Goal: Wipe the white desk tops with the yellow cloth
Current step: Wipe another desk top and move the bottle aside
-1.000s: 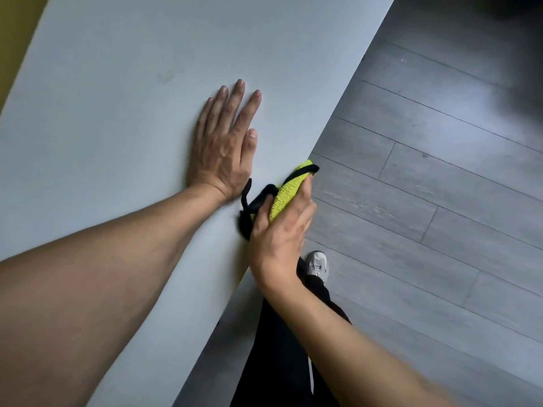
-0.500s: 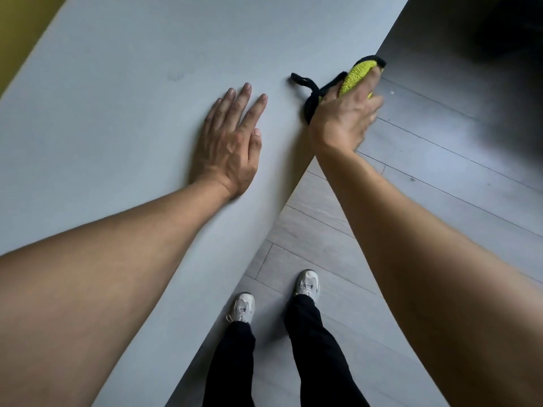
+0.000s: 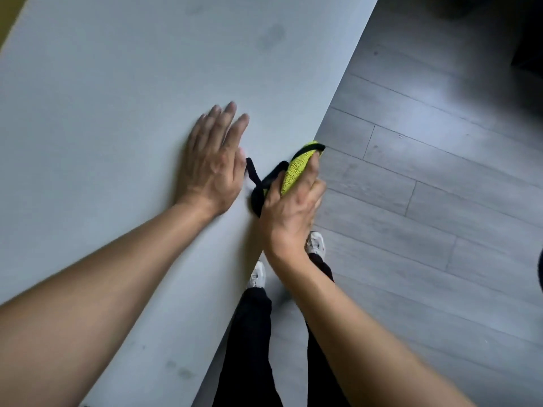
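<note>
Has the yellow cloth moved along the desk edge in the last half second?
Yes. The right hand has pulled the yellow cloth back along the desk's edge toward the person, close beside the flat left hand.

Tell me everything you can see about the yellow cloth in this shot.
The yellow cloth is a fuzzy, lime-yellow microfibre-looking piece with black edging that ends in a trailing black strip. It is bunched up in the right hand, fingers wrapped over it, pressed at the white desk top's right edge, partly overhanging the floor. The left hand lies flat beside it, close to the black strip.
</note>
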Action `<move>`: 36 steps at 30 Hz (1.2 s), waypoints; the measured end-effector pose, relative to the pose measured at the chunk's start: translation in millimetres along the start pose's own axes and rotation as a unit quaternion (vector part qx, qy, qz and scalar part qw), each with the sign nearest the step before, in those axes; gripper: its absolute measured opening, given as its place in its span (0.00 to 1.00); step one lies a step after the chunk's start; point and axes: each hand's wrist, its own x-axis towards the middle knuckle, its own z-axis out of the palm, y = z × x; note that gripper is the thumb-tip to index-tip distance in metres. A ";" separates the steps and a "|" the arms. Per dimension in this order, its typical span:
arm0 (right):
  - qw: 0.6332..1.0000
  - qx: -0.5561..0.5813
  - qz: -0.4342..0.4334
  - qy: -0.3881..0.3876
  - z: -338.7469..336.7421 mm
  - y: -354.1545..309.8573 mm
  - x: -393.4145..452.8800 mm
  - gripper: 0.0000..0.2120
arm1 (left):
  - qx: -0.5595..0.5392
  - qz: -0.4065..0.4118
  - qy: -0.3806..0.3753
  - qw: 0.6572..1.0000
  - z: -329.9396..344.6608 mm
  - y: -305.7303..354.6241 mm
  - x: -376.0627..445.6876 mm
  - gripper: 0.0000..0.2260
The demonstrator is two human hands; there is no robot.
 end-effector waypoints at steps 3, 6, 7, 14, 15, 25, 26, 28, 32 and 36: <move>1.000 -0.007 0.015 0.012 1.0 -5.0 4.8 0.33 | 0.007 -0.004 -0.018 1.000 -18.6 -12.4 -75.0 0.25; 0.999 -0.004 0.031 0.037 -2.0 -23.3 50.1 0.30 | 0.018 -0.016 -0.031 0.999 -32.3 -26.1 -131.2 0.26; 0.999 -0.006 0.033 0.043 -4.4 -30.5 69.1 0.29 | 0.019 -0.018 -0.032 0.999 -34.3 -29.0 -140.6 0.26; 0.996 -0.025 0.051 0.063 -7.1 -51.7 119.3 0.30 | 0.018 -0.018 -0.004 1.000 -31.7 -32.4 -144.0 0.26; 0.996 -0.020 0.051 0.066 -5.6 -47.6 109.3 0.30 | 0.018 -0.016 0.002 1.000 -30.7 -32.7 -144.4 0.26; 0.998 0.055 0.019 -0.007 18.5 46.6 -153.7 0.30 | 0.025 -0.017 0.021 0.999 -25.8 -36.1 -145.8 0.26; 0.998 0.048 0.030 -0.013 19.4 49.5 -161.5 0.31 | 0.026 -0.019 0.020 0.999 -25.4 -35.3 -145.7 0.26; 0.999 0.049 0.021 -0.011 19.9 46.7 -153.5 0.31 | 0.030 -0.021 0.018 0.999 -25.9 -35.0 -145.6 0.26; 0.997 0.065 0.044 0.026 16.0 18.0 -70.4 0.29 | 0.034 -0.023 0.019 0.999 -25.1 -33.9 -145.3 0.26; 0.997 0.014 0.059 0.054 5.6 -20.4 30.6 0.29 | 0.037 -0.028 0.010 0.999 -27.5 -32.2 -144.5 0.27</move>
